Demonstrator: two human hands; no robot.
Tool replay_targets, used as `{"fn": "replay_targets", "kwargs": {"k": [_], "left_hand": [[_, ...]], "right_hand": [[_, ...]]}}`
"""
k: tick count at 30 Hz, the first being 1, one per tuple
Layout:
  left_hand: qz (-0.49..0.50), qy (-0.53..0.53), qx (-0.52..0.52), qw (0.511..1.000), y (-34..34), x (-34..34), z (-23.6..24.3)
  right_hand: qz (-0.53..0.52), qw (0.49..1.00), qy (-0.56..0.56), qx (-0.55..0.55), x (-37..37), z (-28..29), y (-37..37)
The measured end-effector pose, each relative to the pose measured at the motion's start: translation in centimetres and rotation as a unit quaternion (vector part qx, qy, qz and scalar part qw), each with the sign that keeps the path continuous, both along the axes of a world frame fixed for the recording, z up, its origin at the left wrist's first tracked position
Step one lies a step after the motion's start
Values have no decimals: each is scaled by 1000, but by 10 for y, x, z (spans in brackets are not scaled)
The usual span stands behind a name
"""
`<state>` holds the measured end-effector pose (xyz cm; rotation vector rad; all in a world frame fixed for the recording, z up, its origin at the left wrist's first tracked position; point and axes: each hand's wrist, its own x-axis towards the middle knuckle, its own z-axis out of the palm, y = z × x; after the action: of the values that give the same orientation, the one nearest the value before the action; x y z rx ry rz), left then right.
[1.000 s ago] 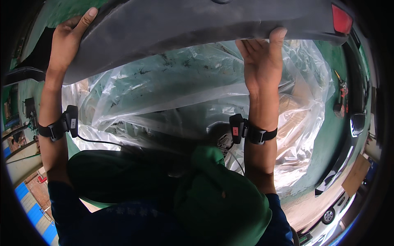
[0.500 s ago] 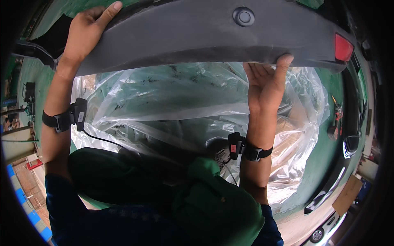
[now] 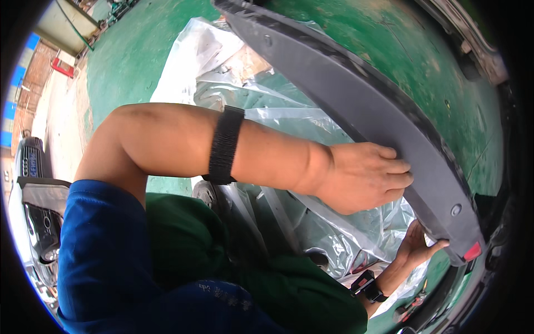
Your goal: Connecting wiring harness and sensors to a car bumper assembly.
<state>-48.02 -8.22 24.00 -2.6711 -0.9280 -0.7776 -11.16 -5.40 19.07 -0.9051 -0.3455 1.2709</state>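
A long dark grey car bumper (image 3: 356, 106) with a red reflector at its near right end slants across the right side of the view, from the top middle down to the lower right. My left hand (image 3: 364, 177) reaches across to the bumper's lower edge. Its fingers are bent against the grey face and its thumb is hidden. Close to the reflector end, my right hand (image 3: 414, 245) holds the same edge from below, its thumb sticking out along the part and its fingertips partly hidden behind it. Black straps with small devices ring my forearms.
Crumpled clear plastic sheeting (image 3: 289, 119) lies on the green floor (image 3: 125, 67) below the bumper. Parked cars (image 3: 39, 222) stand at the left edge. Dark car parts (image 3: 439, 300) lie at lower right, beside a red tool (image 3: 409, 309). A red object (image 3: 62, 67) is at upper left.
The bumper has swung from lying crosswise to a steep slant, its left end now farther away. My left hand has moved from its upper left edge to its lower edge, nearer my right hand.
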Motion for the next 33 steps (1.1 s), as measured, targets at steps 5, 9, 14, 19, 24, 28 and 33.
{"fn": "replay_targets", "kwargs": {"k": [5, 9, 14, 19, 24, 28, 33], "left_hand": [[45, -57, -42, 996, -6, -46, -21], [60, -132, -57, 988, -7, -71, -34], [82, -277, -76, 954, -5, -74, -44], [82, -278, -95, 952, 0, -77, -46], [66, -283, -107, 951, 0, -76, -45], [70, -259, -79, 960, -5, -67, -50], [51, -180, -133, 973, -4, -62, -47]], "right_hand": [[14, 1000, 2, -19, -5, 6, 0], [34, 994, -105, -3, -13, 6, 1], [6, 997, -56, -59, -1, 6, 1], [2, 996, -32, -81, -13, 5, 3], [79, 994, -59, -45, -3, -4, -5], [13, 996, -26, -86, -6, -17, -26], [75, 995, -1, -72, 3, -53, -53]]}}
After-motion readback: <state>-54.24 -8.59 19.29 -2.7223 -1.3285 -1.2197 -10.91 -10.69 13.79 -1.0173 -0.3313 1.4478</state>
